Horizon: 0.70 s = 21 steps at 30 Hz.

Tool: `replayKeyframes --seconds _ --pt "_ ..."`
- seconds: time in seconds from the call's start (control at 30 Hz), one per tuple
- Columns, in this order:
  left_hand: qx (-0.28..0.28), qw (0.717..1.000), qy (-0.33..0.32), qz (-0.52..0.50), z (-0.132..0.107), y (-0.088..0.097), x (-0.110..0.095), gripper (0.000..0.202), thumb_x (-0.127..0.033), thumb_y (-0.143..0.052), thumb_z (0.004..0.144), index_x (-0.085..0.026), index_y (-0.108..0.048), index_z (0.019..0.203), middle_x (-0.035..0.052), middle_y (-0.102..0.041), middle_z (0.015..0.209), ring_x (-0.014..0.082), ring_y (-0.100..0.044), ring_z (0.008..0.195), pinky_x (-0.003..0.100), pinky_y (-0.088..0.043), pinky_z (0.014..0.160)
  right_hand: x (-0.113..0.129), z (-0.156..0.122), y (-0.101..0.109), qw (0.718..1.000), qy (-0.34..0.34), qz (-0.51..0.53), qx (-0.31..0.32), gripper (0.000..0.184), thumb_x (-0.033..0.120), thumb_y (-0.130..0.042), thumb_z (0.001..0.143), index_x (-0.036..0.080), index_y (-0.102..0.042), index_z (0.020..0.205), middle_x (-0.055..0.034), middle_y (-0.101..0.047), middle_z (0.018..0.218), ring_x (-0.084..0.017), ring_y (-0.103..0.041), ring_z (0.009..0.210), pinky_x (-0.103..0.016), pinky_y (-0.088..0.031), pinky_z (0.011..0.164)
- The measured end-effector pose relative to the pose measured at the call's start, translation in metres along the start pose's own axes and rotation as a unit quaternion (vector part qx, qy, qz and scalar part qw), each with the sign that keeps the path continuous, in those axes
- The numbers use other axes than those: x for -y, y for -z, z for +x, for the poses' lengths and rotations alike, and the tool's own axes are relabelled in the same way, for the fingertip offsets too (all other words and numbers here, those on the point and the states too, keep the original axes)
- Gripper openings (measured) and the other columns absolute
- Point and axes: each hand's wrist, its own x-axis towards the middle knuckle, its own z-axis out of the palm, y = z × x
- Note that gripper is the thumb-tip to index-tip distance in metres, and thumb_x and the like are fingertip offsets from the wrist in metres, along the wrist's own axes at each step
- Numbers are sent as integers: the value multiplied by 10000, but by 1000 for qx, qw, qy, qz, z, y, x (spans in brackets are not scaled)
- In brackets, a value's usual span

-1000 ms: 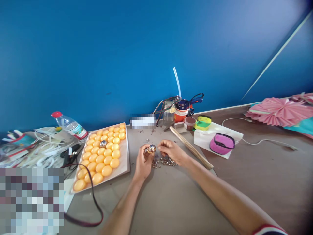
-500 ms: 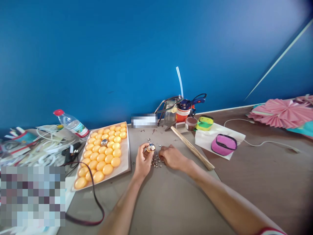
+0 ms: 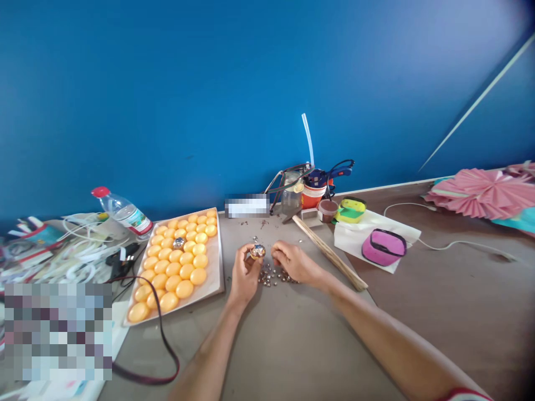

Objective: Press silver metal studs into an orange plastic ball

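Note:
My left hand (image 3: 244,274) is closed round an orange ball (image 3: 258,252) partly covered with small shiny studs, held up just above the table. My right hand (image 3: 292,260) hovers beside it with its fingers pinched together; what they hold is too small to make out. Under both hands lies a heap of several small shiny studs (image 3: 271,276) on the grey-brown table (image 3: 292,340). To the left, a white tray (image 3: 218,262) holds several plain orange balls (image 3: 178,266) and one ball covered in studs (image 3: 179,243).
A water bottle (image 3: 123,211) lies behind the tray amid white cables. A dark cord (image 3: 165,345) loops over the tray's front. At the back are a tool cup (image 3: 311,192), wooden sticks (image 3: 328,253), a pink pouch (image 3: 383,246) on paper and pink paper fans (image 3: 480,192).
My right hand dipped down onto the stud heap half a second ago and has now lifted back up beside the ball. The left hand has stayed in place.

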Motion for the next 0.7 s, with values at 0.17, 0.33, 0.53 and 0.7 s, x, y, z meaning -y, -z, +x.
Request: replayKeyframes --seconds 0.17,0.33,0.53,0.7 --pt "5 1000 0 -18 0 -2 2 330 -328 -599 784 -193 -461 1052 71 -609 973 170 -613 855 295 -498 719 4 3 -3 961 -74 268 -3 116 288 -488 771 178 -499 806 42 -549 614 -63 -419 429 -203 -316 463" --pt "11 999 -3 -31 -2 -4 1 330 -321 -598 786 -190 -460 1055 74 -596 994 166 -607 862 306 -494 750 11 0 -7 949 -63 308 12 95 264 -529 719 175 -507 743 49 -544 591 -66 -431 464 -211 -330 512" --pt "23 999 0 -22 -5 -6 0 319 -296 -583 797 -189 -461 1071 77 -587 1012 160 -600 872 299 -489 759 9 1 -12 965 -96 241 -35 97 245 -520 698 174 -557 751 74 -413 504 -74 -353 477 -207 -275 492" --pt "25 1000 2 -4 -6 -6 4 331 -302 -584 792 -190 -462 1079 81 -592 1010 166 -602 862 301 -492 747 5 2 -16 968 -98 228 -44 116 266 -534 696 170 -582 742 67 -419 507 -76 -346 491 -206 -267 485"
